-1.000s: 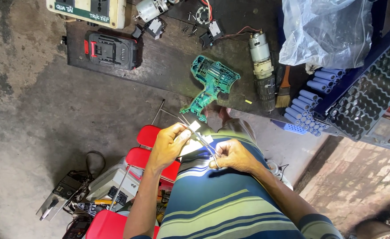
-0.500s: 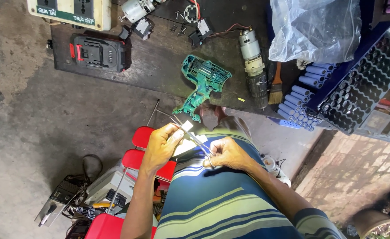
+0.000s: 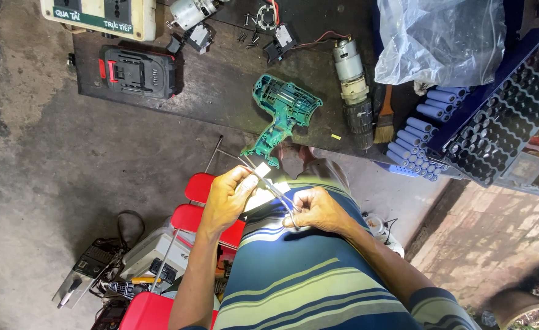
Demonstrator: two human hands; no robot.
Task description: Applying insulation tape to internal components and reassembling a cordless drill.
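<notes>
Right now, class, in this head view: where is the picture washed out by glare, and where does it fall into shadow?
Head view: sunlight washes out the white strip between the left hand and right hand; the clear plastic bag shines; the dark board and battery pack sit in dull shade.

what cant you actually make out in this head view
- Small white piece pinched by the left hand: overexposed, kind unclear.
- Right hand: curled fingers hide its grip on the thin metal tool.
- Plastic bag: contents blurred by the film.
- Cell tray: cut off by the right edge.
</notes>
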